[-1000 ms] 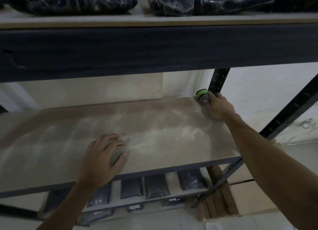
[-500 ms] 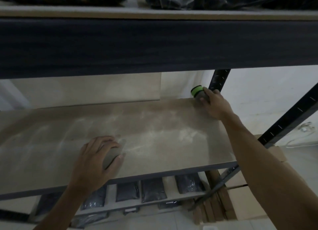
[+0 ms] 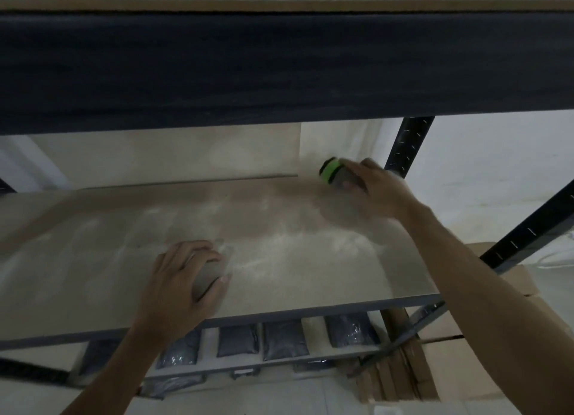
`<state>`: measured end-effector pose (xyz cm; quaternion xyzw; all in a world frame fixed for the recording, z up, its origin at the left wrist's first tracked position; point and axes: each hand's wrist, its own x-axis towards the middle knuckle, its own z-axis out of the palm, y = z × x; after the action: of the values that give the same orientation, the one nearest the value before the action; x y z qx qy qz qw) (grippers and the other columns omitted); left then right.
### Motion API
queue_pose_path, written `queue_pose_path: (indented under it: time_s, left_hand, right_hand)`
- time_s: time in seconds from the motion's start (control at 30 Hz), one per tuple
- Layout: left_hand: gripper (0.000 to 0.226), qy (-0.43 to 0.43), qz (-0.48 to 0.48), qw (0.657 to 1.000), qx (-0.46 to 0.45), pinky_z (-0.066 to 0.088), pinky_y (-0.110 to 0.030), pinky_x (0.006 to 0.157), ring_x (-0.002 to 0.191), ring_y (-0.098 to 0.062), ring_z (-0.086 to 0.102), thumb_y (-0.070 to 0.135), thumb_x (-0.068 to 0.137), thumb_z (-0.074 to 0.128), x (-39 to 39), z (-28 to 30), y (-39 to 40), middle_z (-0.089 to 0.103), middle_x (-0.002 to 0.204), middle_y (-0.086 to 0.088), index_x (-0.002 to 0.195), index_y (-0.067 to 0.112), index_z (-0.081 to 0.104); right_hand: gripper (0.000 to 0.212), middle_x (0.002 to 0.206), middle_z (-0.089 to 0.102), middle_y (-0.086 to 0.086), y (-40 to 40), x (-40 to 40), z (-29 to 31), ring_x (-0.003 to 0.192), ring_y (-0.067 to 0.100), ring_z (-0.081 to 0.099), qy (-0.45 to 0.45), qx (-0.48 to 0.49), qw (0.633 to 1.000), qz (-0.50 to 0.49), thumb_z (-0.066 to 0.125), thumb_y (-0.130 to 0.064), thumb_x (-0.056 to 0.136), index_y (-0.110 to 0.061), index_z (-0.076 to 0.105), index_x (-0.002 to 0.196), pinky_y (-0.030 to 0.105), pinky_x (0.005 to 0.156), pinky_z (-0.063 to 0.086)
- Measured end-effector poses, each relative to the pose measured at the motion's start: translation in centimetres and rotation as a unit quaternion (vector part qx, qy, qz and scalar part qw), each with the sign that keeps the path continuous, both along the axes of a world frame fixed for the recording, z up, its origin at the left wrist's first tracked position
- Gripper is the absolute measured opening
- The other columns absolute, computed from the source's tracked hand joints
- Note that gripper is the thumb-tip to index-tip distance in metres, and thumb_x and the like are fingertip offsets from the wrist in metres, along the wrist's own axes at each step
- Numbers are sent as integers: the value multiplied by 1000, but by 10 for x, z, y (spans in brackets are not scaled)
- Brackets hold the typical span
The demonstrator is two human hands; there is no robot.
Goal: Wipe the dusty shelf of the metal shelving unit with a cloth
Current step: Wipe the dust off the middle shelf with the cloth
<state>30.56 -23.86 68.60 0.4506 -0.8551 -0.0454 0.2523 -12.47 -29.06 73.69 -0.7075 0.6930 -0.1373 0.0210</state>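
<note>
The dusty shelf (image 3: 279, 259) carries two hands. The left hand (image 3: 183, 278) grips a grey cloth (image 3: 208, 278) near its front edge; the right hand (image 3: 375, 188) grips a green-capped container (image 3: 334, 172) at its rear-right corner, beside the perforated upright (image 3: 408, 147). Four dark packets (image 3: 284, 340) lie below.

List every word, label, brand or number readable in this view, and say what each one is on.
None can be read.
Green-banded object in the right hand: no lettering shows.
Dark packets on the lower shelf: any print is too dim and blurred.
Black upright post: only pale slot marks, no digits.
</note>
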Motion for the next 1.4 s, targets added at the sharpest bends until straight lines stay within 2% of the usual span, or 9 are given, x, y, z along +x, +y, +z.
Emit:
queue_pose_path:
  time_s: [0.1, 0.2, 0.5, 0.6, 0.73, 0.8, 1.13, 1.27, 1.4]
  left_hand:
    - [38, 6, 1, 1000, -6, 44, -39, 91, 110, -24, 60, 49, 86, 60, -1, 1, 1, 63, 123, 0, 107, 19, 69]
    - [36, 9, 1, 1000, -18, 43, -37, 91, 109, -25, 60, 47, 86, 62, -2, 2, 1, 63, 122, -1, 106, 18, 69]
    - [38, 7, 10, 1000, 13, 44, -41, 94, 112, -23, 59, 51, 86, 61, 1, 0, 0, 61, 124, 1, 110, 21, 66]
    - [39, 6, 11, 1000, 20, 44, -41, 96, 114, -23, 59, 52, 87, 59, 1, -1, 0, 61, 125, 1, 110, 21, 66]
    - [37, 8, 12, 1000, 20, 43, -40, 94, 113, -23, 59, 51, 86, 60, 1, 0, 0, 60, 124, 2, 110, 22, 65]
    - [37, 8, 14, 1000, 18, 44, -41, 94, 112, -23, 59, 50, 86, 60, 1, 1, 1, 60, 124, 2, 109, 22, 65]
    - [36, 6, 2, 1000, 2, 45, -41, 91, 110, -22, 59, 48, 86, 63, 2, 1, 0, 61, 121, 3, 109, 20, 67]
    - [38, 13, -3, 1000, -2, 44, -42, 91, 110, -23, 59, 48, 86, 62, 3, 0, 0, 62, 122, 1, 110, 19, 68]
    - [39, 10, -8, 1000, -9, 45, -43, 91, 109, -23, 59, 50, 88, 59, 3, -1, -1, 62, 121, 0, 110, 18, 68]
  right_hand:
    - [55, 137, 45, 10, -38, -16, -6, 113, 38, 57, -32, 35, 992, -121, 38, -50, 102, -32, 27, 153, 51, 93, 50]
    - [51, 134, 42, 11, -44, -1, -14, 120, 36, 52, 13, 73, 992, -100, 31, -51, 104, -29, 30, 150, 53, 96, 47]
    - [53, 118, 47, -2, 29, 52, -3, 100, 17, 49, -40, 44, 968, 244, 40, -40, 106, -27, 33, 157, 32, 91, 43]
    - [53, 118, 47, 2, -2, 27, 7, 100, 20, 52, -90, 36, 983, 157, 46, -36, 105, -30, 33, 156, 35, 94, 44]
    - [52, 128, 42, 4, -45, -15, 1, 109, 31, 55, -56, 44, 997, -27, 39, -47, 104, -38, 27, 154, 44, 92, 47]
    - [52, 132, 42, 6, -44, -7, -9, 116, 32, 54, -14, 69, 997, -40, 34, -47, 105, -35, 25, 155, 42, 89, 42]
    - [50, 120, 48, -2, 40, 51, -3, 98, 13, 49, -53, 48, 961, 268, 39, -38, 106, -34, 33, 156, 23, 87, 42]
    - [49, 123, 46, 1, 14, -7, 6, 100, 25, 55, -22, -7, 999, 41, 42, -37, 105, -40, 33, 153, 41, 93, 48]
    - [50, 140, 42, 11, 20, -35, -18, 126, 38, 48, -28, 34, 991, -129, 38, -35, 106, -34, 31, 155, 48, 101, 45]
